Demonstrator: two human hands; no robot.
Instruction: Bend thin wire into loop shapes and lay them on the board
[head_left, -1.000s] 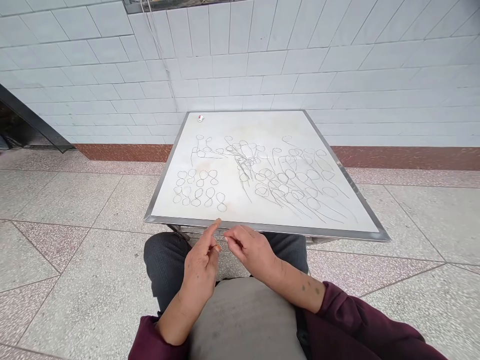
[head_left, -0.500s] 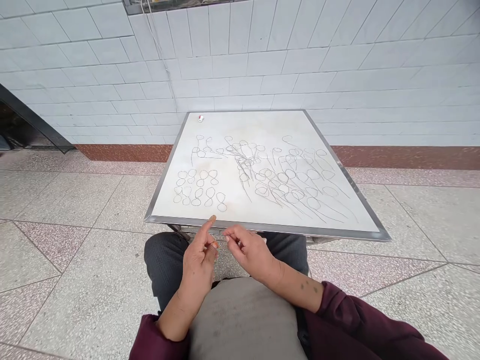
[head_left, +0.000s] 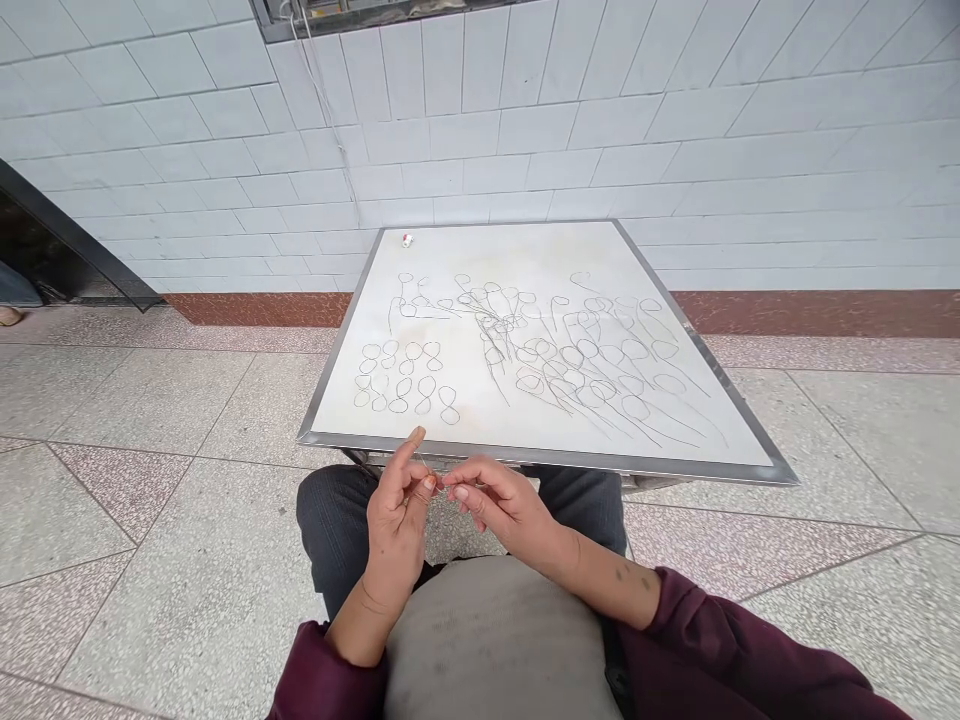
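My left hand (head_left: 397,515) is closed in a pinch on a thin wire (head_left: 424,461), with one finger pointing up toward the board. Fingers of my right hand (head_left: 514,508) meet it at the fingertips and pinch the same wire. Much of the wire is hidden by the fingers, so its shape is hard to make out. Just beyond lies a white board with a grey metal frame (head_left: 540,457). On its left, several wire figure-eights (head_left: 426,395) lie in rows. Looped wires with long tails (head_left: 577,378) spread in a tangled group over the middle and right.
A small red and white object (head_left: 407,240) sits at the board's far left corner. Behind the board rises a white tiled wall (head_left: 480,160), with cables (head_left: 330,110) hanging down it. My knees (head_left: 337,520) are under the near edge. At far left is a dark doorway (head_left: 67,260).
My right hand's fingertips have come in against the left hand's fingertips at the wire. The view has shifted slightly, and part of a person's foot now shows at the far left.
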